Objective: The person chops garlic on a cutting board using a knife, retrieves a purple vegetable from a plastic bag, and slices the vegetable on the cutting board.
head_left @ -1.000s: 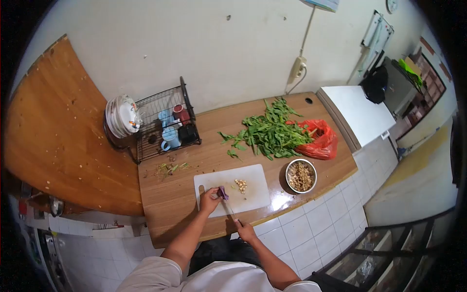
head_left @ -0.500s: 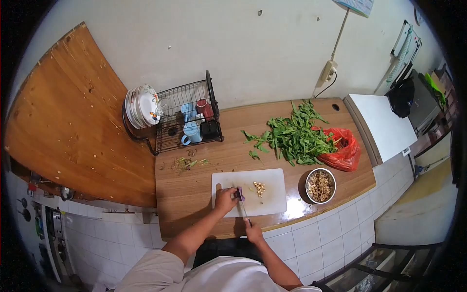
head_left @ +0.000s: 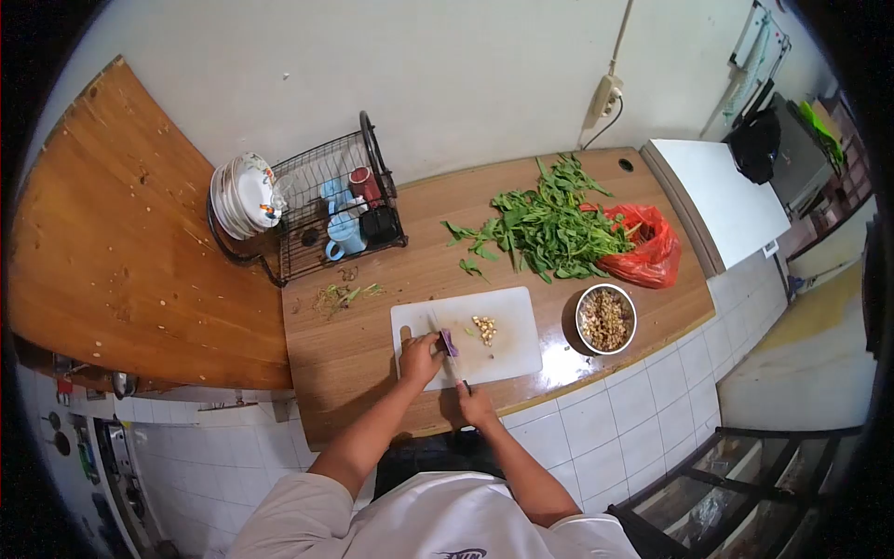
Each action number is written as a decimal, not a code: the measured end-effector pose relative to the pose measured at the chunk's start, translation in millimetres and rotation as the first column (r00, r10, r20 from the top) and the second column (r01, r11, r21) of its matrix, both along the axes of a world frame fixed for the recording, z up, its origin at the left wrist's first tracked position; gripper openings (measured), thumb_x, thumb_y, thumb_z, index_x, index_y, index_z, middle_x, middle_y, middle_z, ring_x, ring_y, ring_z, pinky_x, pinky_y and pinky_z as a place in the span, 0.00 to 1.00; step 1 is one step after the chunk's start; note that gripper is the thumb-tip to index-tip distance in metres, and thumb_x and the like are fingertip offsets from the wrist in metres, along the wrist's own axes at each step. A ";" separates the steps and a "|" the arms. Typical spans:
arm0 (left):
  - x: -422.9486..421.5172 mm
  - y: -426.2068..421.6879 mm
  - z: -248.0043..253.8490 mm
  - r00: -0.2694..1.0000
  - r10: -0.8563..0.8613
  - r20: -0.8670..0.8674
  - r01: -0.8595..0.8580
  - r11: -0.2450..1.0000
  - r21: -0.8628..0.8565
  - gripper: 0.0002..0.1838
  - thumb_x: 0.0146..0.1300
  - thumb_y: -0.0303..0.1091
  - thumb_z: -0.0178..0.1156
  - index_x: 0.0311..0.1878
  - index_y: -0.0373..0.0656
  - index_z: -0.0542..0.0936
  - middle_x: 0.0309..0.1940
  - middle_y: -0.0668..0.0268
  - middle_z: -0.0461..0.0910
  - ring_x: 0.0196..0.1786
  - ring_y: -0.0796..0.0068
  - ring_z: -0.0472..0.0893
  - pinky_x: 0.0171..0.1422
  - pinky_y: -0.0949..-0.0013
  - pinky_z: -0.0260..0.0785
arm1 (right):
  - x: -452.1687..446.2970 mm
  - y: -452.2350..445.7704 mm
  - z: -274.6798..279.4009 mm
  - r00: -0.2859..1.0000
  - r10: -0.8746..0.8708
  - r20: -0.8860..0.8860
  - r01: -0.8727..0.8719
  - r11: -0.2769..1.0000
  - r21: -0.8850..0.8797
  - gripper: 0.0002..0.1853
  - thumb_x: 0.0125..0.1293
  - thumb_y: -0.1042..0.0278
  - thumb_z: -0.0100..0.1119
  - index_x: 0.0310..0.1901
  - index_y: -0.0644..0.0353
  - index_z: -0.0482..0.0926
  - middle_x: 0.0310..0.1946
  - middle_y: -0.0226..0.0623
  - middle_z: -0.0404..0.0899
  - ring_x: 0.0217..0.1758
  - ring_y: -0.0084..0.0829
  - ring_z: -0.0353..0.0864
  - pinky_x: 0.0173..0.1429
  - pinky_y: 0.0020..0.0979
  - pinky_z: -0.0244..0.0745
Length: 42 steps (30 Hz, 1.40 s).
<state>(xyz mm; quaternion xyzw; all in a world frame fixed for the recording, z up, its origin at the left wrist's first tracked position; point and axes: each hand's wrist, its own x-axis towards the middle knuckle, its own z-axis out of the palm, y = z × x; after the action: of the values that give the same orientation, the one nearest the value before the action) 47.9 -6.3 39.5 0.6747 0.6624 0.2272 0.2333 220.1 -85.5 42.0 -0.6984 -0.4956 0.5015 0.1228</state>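
On the white cutting board (head_left: 515, 354), my left hand (head_left: 421, 361) has its fingers closed on a purple shallot (head_left: 450, 343). My right hand (head_left: 476, 407) grips the dark handle of a knife (head_left: 453, 369) at the board's near edge. The blade points away from me and lies against the shallot or just beside it; contact is too small to make out. Several pale chopped pieces (head_left: 483, 329), like garlic, lie in a small pile right of the shallot.
A bowl (head_left: 583, 337) of small brown pieces stands right of the board. Behind it lie leafy greens (head_left: 540, 228) and a red plastic bag (head_left: 659, 256). Stem trimmings (head_left: 346, 298) lie at left, before a black dish rack (head_left: 303, 263) with cups and plates.
The camera view has shifted, so the whole scene sits higher and slightly left. Both hands stay at the shallot and knife, with the blade now closer alongside the shallot.
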 end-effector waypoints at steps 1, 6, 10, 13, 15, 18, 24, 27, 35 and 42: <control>1.5 -0.2 -0.9 1.000 0.028 0.001 -0.028 1.000 0.001 0.21 0.52 0.36 0.74 0.50 0.48 0.83 0.46 0.60 0.86 0.52 0.52 0.82 0.57 0.53 0.74 | 2.5 -4.1 -0.6 1.000 -0.007 0.002 0.007 1.000 -0.001 0.40 0.74 0.32 0.44 0.47 0.71 0.84 0.42 0.71 0.81 0.54 0.65 0.81 0.59 0.51 0.75; 12.8 -10.0 21.2 0.998 0.054 0.027 -0.051 0.992 -0.116 0.21 0.52 0.36 0.74 0.50 0.49 0.83 0.46 0.61 0.86 0.52 0.52 0.82 0.56 0.53 0.74 | 15.1 -31.3 -20.1 0.999 0.001 0.045 0.001 0.999 -0.037 0.41 0.73 0.30 0.43 0.42 0.71 0.85 0.38 0.69 0.82 0.51 0.65 0.82 0.57 0.52 0.74; 22.7 -20.6 -2.0 0.999 0.037 0.024 -0.036 0.999 -0.022 0.20 0.53 0.35 0.73 0.51 0.49 0.83 0.46 0.62 0.85 0.53 0.52 0.82 0.56 0.53 0.75 | 22.5 -43.3 -22.9 0.998 -0.024 0.064 0.027 0.999 -0.034 0.42 0.73 0.29 0.42 0.42 0.72 0.85 0.37 0.69 0.82 0.50 0.65 0.82 0.57 0.53 0.74; 24.9 -19.6 -0.7 0.998 0.045 0.038 -0.044 0.998 -0.049 0.20 0.53 0.34 0.73 0.50 0.48 0.82 0.46 0.60 0.85 0.53 0.51 0.81 0.56 0.53 0.74 | 25.1 -40.0 -20.3 0.996 -0.020 0.086 0.023 0.999 -0.029 0.43 0.73 0.29 0.41 0.43 0.71 0.85 0.38 0.69 0.82 0.51 0.64 0.82 0.58 0.52 0.74; 25.0 -18.2 -1.5 0.998 0.052 0.046 -0.048 0.994 -0.098 0.20 0.53 0.33 0.73 0.50 0.48 0.82 0.45 0.60 0.85 0.52 0.51 0.81 0.56 0.53 0.74 | 26.6 -35.6 -10.3 0.998 0.046 0.040 -0.044 0.997 -0.063 0.43 0.72 0.29 0.43 0.51 0.73 0.82 0.49 0.72 0.79 0.58 0.67 0.78 0.65 0.53 0.72; 22.9 -16.8 0.1 0.999 0.001 0.052 0.001 0.999 -0.033 0.20 0.51 0.31 0.73 0.49 0.44 0.82 0.45 0.55 0.84 0.53 0.49 0.81 0.57 0.52 0.74 | 17.2 -25.2 11.0 0.999 0.048 0.007 -0.047 0.991 -0.126 0.42 0.73 0.29 0.41 0.54 0.70 0.82 0.53 0.70 0.78 0.61 0.66 0.76 0.67 0.53 0.70; 21.1 -7.3 -0.6 1.000 0.000 0.017 -0.001 1.000 0.030 0.19 0.51 0.30 0.73 0.49 0.44 0.82 0.43 0.56 0.86 0.50 0.51 0.83 0.57 0.53 0.74 | 4.3 -4.4 -12.4 0.999 0.014 0.046 -0.011 0.999 -0.050 0.40 0.74 0.31 0.39 0.52 0.69 0.83 0.48 0.68 0.81 0.58 0.65 0.78 0.65 0.52 0.71; 18.9 -8.7 -7.9 0.999 -0.008 0.040 0.007 0.999 0.037 0.20 0.51 0.31 0.74 0.48 0.45 0.82 0.43 0.56 0.86 0.49 0.52 0.84 0.56 0.54 0.74 | 14.2 -23.5 -4.7 1.000 0.010 0.019 -0.010 1.000 0.005 0.40 0.74 0.31 0.40 0.51 0.68 0.83 0.47 0.68 0.81 0.57 0.65 0.79 0.63 0.53 0.72; 13.4 -8.4 -32.0 0.982 -0.047 0.182 0.035 0.997 0.068 0.20 0.51 0.31 0.75 0.48 0.43 0.82 0.43 0.56 0.87 0.46 0.53 0.85 0.53 0.55 0.76 | 23.8 -54.1 -27.7 0.999 -0.002 0.033 0.005 0.996 -0.086 0.41 0.74 0.31 0.43 0.49 0.71 0.83 0.43 0.69 0.82 0.54 0.63 0.82 0.59 0.50 0.75; 9.4 -4.4 -35.3 0.979 -0.056 0.195 0.043 0.997 0.067 0.22 0.52 0.29 0.76 0.51 0.43 0.81 0.44 0.57 0.87 0.43 0.58 0.86 0.49 0.59 0.78 | 11.9 -16.0 -38.6 0.992 -0.031 -0.121 0.021 0.996 -0.081 0.41 0.73 0.30 0.41 0.54 0.67 0.83 0.49 0.69 0.80 0.59 0.64 0.78 0.64 0.51 0.72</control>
<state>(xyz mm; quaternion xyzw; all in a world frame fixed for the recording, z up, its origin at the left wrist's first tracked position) 57.3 -10.7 4.1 0.6721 0.6116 0.3077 0.2820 232.0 -101.5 3.4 -0.6771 -0.4577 0.5611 0.1314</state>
